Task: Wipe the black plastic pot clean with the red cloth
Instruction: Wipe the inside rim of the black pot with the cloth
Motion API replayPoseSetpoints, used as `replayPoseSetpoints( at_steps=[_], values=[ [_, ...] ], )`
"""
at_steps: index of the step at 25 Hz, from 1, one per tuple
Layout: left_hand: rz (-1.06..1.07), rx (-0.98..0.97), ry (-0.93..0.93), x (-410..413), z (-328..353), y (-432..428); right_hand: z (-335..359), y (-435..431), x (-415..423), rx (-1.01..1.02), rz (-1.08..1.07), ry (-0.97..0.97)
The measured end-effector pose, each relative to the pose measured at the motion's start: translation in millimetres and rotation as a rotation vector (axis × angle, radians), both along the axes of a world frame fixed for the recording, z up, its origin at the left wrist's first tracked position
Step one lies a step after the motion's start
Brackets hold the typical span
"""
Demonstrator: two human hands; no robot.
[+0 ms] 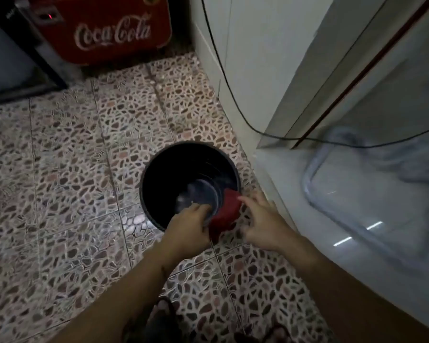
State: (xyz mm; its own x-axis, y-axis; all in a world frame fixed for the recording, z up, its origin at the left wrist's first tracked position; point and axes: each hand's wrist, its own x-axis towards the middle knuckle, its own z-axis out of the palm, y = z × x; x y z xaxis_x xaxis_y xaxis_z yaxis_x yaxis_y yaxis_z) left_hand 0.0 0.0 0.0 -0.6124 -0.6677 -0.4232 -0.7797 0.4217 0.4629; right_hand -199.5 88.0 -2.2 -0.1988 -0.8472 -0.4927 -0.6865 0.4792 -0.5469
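A small black plastic pot (200, 197) is held tilted over the mouth of a larger black bucket (183, 164) that stands on the floor. My left hand (188, 227) grips the small pot at its near edge. The red cloth (225, 215) is pressed against the pot's right side, bunched between the pot and my right hand (260, 219), which holds it with its fingers. The cloth hides part of the pot's right wall. I cannot tell whether the pot's opening or its base faces me.
The floor (72, 169) is pebble-patterned tile. A white appliance (357, 219) with a glass lid stands close on the right, and a black cable (223, 70) runs down the wall beside it. A red Coca-Cola cooler (109, 33) is at the back.
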Motion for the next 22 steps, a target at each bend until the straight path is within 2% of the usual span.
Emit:
replayPoseSetpoints(
  at_steps=[3, 6, 9, 13, 18, 22],
  values=[
    [-0.124, -0.065, -0.041, -4.8, -53.3, 1.8, -61.1, -7.1, 5.2, -0.080, 0.240, 0.178],
    [-0.113, -0.111, 0.074, -4.5, -87.8, 0.0, -104.5, -14.9, -0.3, -0.192, 0.307, 0.253],
    [-0.239, -0.197, 0.091, -3.4, -99.0, -5.8, -122.5, -21.0, -15.5, -0.293, 0.341, 0.242],
    [-0.296, -0.278, 0.130, 11.8, -106.2, -0.1, -120.7, -25.1, -22.7, -0.373, 0.417, 0.277],
    [-0.334, -0.273, 0.122, 20.8, -95.1, 8.5, -84.4, 5.9, -10.2, -0.432, 0.478, 0.509],
    [-0.319, -0.405, 0.239, 8.5, -72.4, 18.6, -38.2, 33.2, -9.4, -0.480, 0.234, 0.483]
  ],
)
